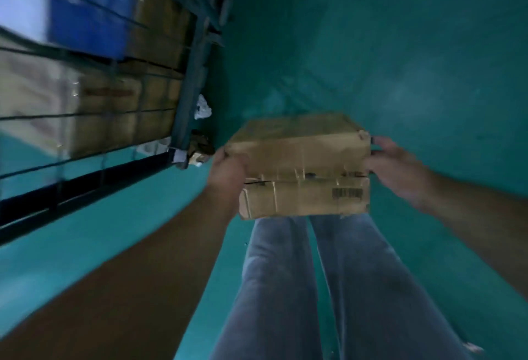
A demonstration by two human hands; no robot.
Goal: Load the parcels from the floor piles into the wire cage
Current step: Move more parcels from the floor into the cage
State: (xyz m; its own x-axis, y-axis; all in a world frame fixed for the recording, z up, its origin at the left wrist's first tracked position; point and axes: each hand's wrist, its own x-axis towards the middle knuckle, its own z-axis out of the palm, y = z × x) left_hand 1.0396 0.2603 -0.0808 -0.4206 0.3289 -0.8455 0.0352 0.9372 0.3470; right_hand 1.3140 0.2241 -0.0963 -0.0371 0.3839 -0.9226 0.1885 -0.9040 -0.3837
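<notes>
Parcels (303, 159) clamped between fingers (384, 142)

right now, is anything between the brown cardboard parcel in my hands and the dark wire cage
Only the barred side of the dark wire cage faces the brown cardboard parcel; no opening shows. A white plastic scrap lies by its corner post.

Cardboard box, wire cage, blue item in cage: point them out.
cardboard box (300, 151), head view, near side face.
wire cage (189, 85), head view, corner post.
blue item (88, 8), head view, its front, behind wires.
</notes>
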